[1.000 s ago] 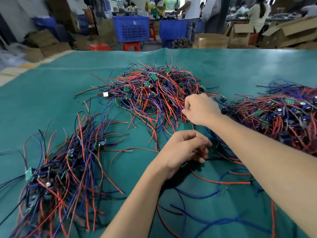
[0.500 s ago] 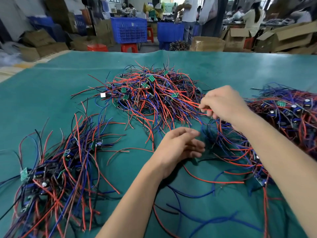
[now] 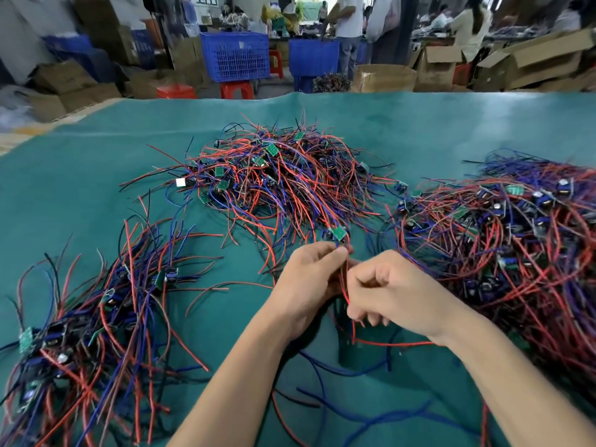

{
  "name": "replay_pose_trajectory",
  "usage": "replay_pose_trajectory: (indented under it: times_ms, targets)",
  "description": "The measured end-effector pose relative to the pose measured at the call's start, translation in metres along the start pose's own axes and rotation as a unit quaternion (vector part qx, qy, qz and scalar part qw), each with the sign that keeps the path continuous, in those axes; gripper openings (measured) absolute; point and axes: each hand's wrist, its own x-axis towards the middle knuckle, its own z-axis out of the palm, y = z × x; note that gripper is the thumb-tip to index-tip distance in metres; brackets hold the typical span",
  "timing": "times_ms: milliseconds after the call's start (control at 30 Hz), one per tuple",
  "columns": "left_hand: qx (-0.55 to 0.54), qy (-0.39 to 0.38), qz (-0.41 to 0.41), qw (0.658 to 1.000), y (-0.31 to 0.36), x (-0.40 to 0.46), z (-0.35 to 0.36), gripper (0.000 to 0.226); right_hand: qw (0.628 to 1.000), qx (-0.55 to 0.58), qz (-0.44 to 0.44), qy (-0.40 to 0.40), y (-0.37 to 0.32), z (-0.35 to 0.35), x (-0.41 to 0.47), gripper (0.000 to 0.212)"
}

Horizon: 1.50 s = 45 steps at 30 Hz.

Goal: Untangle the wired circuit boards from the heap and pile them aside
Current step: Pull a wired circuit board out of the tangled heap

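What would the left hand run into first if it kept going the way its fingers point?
Probably the small green circuit board just beyond the left hand fingertips, then the middle wire heap. Depth is unclear from this one view.

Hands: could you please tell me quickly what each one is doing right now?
Left hand: pinching the wires just below a small green circuit board.
Right hand: fingers curled around the same red wires.

A wide teal cloth-covered table fills the foreground. Beyond its far edge stand blue slatted plastic crates, red plastic stools and open brown cardboard boxes (several stacked), with people working further back.
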Motion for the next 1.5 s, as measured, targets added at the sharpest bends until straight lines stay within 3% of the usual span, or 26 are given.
replay_pose_trajectory:
  times_ms: [67, 100, 167, 233, 300, 467, 600, 700, 800, 867, 933, 1000, 1100, 1133, 1233, 1367, 1500]
  targets:
    - [0.019, 0.004, 0.009, 1.0, -0.002, 0.001, -0.001, 0.019, 0.998, 0.016, 0.004, -0.059, -0.001, 0.0, -0.003, 0.023]
    - [0.04, 0.009, 0.018, 0.999, -0.003, 0.001, -0.002, 0.02, 0.999, 0.027, 0.0, -0.045, 0.0, 0.0, -0.002, 0.023]
    - [0.081, 0.009, 0.039, 0.996, -0.005, 0.001, -0.002, 0.019, 0.995, 0.032, -0.015, 0.094, 0.006, -0.002, 0.003, 0.03]
    - [0.076, 0.006, 0.041, 0.996, -0.007, 0.001, 0.001, 0.015, 0.96, -0.006, -0.033, 0.278, 0.016, -0.009, 0.007, 0.035]
    - [0.081, 0.007, 0.046, 0.996, -0.008, -0.001, 0.003, 0.017, 0.935, -0.067, -0.028, 0.346, 0.025, -0.013, 0.009, 0.028]
    - [0.149, 0.015, 0.082, 0.985, -0.009, -0.002, 0.002, 0.014, 0.927, -0.146, -0.028, 0.343, 0.036, -0.008, 0.014, 0.016]
    - [0.084, 0.15, 0.106, 0.979, -0.008, 0.004, 0.0, 0.018, 0.909, 0.02, -0.008, 0.415, 0.034, -0.021, 0.013, 0.006]
    - [0.176, 0.212, 0.172, 0.946, -0.008, 0.006, -0.007, 0.032, 0.891, 0.185, -0.004, 0.416, 0.024, -0.028, 0.01, 0.006]
    - [0.304, 0.212, 0.215, 0.904, -0.007, 0.001, -0.007, 0.048, 0.874, 0.341, 0.0, 0.346, 0.018, -0.028, 0.009, 0.018]
    - [0.393, 0.219, 0.228, 0.863, -0.008, -0.001, -0.005, 0.051, 0.876, 0.385, 0.007, 0.289, 0.016, -0.027, 0.007, 0.023]
    - [0.445, 0.233, 0.253, 0.827, -0.007, -0.002, -0.005, 0.037, 0.89, 0.384, 0.014, 0.246, 0.014, -0.026, 0.008, 0.024]
    - [0.415, 0.225, 0.243, 0.847, -0.005, -0.003, -0.004, 0.025, 0.903, 0.36, 0.021, 0.235, 0.012, -0.022, 0.01, 0.023]
    - [0.247, 0.104, 0.16, 0.95, -0.002, -0.005, 0.002, 0.018, 0.917, 0.314, 0.008, 0.246, 0.013, -0.012, 0.011, 0.025]
    - [0.21, 0.061, 0.138, 0.966, 0.0, -0.007, 0.004, 0.016, 0.916, 0.328, 0.007, 0.233, 0.013, -0.009, 0.012, 0.024]
    - [0.177, -0.001, 0.127, 0.976, 0.002, -0.009, 0.007, 0.018, 0.894, 0.409, 0.007, 0.183, 0.01, 0.0, 0.012, 0.024]
    - [0.128, -0.012, 0.117, 0.985, 0.003, -0.009, 0.004, 0.018, 0.879, 0.453, 0.003, 0.149, 0.004, 0.006, 0.012, 0.026]
    - [0.076, -0.031, 0.09, 0.993, 0.003, -0.009, 0.004, 0.013, 0.893, 0.405, -0.003, 0.197, 0.003, 0.004, 0.012, 0.026]
